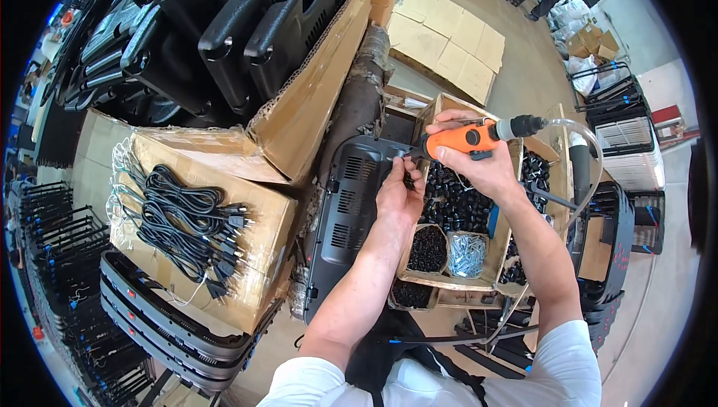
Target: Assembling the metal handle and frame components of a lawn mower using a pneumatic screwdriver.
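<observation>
- While the right hand (479,164) is wrapped tight around the orange screwdriver (467,138), its tip sits at the upper edge of the black panel (348,205) — if the bit is off the screw head it could skid and gouge the plastic.
- Left hand (400,194) is curled at that same edge, fingers pinched right beside the tip; whether they grip a screw or just steady the panel I cannot tell. Fingertips this close to a spinning bit could get nicked if it jumps.
- That panel lies tilted between the cardboard boxes, leaning on the box of cables (191,220) to the person's left and the parts tray to the right — nothing clamps it, so downward pressure could make it rock or slide.
- A clear hose (587,160) loops from the back of the screwdriver down past the right arm; a snag on the tray corner or the black frames nearby would tug the tool off line.
- Just under the right forearm sit open bins of silver screws (467,255) and small black parts (428,248); an elbow bump could spill or mix them.
- Behind, the big box of stacked black shells (239,25) leans over the work area, its cardboard wall bowed — it could sag further.
</observation>
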The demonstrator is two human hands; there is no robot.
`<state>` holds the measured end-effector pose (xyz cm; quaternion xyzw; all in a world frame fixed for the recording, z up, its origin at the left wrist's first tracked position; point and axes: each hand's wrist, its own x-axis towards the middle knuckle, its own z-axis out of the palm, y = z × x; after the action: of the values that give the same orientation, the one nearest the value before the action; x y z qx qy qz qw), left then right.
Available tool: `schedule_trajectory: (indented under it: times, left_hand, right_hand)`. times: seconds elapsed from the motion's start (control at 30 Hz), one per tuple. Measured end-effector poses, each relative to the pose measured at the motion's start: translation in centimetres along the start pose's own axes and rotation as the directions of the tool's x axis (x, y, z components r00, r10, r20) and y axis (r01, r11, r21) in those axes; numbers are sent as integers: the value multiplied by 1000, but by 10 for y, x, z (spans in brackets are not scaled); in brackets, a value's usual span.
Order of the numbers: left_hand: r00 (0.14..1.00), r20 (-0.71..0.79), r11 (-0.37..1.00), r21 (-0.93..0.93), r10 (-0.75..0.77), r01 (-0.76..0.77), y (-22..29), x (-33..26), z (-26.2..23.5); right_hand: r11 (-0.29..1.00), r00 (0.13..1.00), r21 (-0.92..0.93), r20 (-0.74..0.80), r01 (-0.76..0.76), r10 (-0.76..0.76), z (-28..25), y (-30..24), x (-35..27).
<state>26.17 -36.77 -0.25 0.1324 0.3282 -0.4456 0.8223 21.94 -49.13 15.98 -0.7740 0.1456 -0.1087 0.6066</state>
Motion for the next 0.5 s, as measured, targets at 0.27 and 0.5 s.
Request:
schedule_trajectory:
  times: [0.27, 0.5]
  left_hand:
    - [975, 206, 992, -81, -82, 101, 23, -5, 5]
    - [992, 122, 998, 59, 21, -28, 17, -20, 14]
  right_hand:
    - [999, 999, 35, 47, 7, -9, 2, -5, 1]
    - [995, 995, 2, 35, 98, -98, 25, 9, 25]
